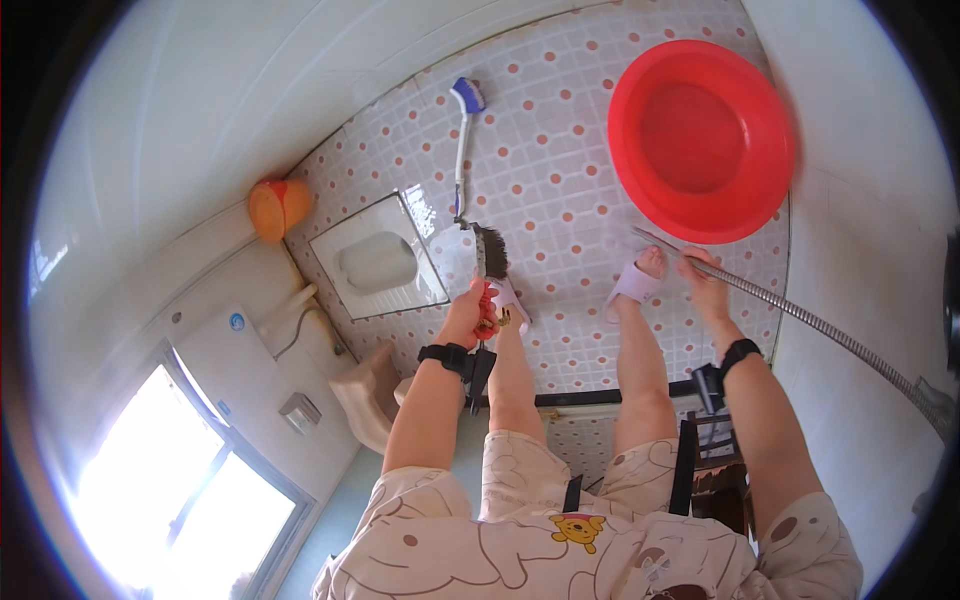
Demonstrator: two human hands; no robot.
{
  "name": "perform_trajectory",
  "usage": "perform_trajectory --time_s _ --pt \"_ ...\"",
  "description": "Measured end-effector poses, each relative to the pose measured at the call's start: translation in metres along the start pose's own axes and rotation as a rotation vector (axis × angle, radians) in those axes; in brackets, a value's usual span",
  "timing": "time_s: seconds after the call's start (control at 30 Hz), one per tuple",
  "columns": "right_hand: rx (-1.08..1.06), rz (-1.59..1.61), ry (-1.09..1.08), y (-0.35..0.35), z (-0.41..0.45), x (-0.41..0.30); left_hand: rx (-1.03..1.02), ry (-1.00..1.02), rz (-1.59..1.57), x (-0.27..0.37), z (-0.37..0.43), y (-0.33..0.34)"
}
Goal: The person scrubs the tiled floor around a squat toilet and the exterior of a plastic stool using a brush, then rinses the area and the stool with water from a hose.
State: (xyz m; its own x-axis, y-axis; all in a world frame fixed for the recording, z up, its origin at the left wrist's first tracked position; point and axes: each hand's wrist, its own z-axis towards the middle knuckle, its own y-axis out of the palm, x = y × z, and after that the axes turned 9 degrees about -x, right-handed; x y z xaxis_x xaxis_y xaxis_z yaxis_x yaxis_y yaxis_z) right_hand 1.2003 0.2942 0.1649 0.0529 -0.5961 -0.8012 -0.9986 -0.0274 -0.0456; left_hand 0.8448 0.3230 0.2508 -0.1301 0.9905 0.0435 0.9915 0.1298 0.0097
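Note:
My left hand [461, 309] grips a brush with dark bristles [493, 253], its head pointing away from me over the wet floor. Something red [486, 319] with yellowish bits shows at that hand; whether it is part of the brush handle, I cannot tell. A flexible metal hose [795, 309] runs from the right wall into my right hand [703, 279]. Blurred water seems to leave its tip, close to my right slipper [636, 283]. Left of the brush, a squat toilet pan [379, 262] is set into the floor.
A large red plastic basin [694, 142] stands by the right wall. A long-handled white and blue scrub brush [461, 146] lies on the dotted floor [540, 161]. An orange bucket [276, 210] sits in the left corner. A beige pedestal basin [367, 394] is left of my arm, and a dark sill [577, 397] crosses behind my feet.

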Motion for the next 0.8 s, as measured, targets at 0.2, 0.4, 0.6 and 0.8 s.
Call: perform_trajectory --time_s 0.2,0.4,0.6,0.8 --pt "-0.169 0.171 -0.152 0.148 0.021 -0.078 -0.001 0.077 -0.213 -0.001 0.025 -0.063" --pt "-0.196 0.100 -0.363 0.209 -0.017 -0.185 -0.103 0.167 -0.343 0.003 0.036 -0.120" --pt "-0.217 0.089 -0.340 0.235 -0.057 -0.216 -0.111 0.355 -0.478 0.007 0.030 -0.162" --pt "-0.262 -0.019 -0.378 0.235 -0.066 -0.223 -0.082 0.403 -0.531 0.006 0.029 -0.165"
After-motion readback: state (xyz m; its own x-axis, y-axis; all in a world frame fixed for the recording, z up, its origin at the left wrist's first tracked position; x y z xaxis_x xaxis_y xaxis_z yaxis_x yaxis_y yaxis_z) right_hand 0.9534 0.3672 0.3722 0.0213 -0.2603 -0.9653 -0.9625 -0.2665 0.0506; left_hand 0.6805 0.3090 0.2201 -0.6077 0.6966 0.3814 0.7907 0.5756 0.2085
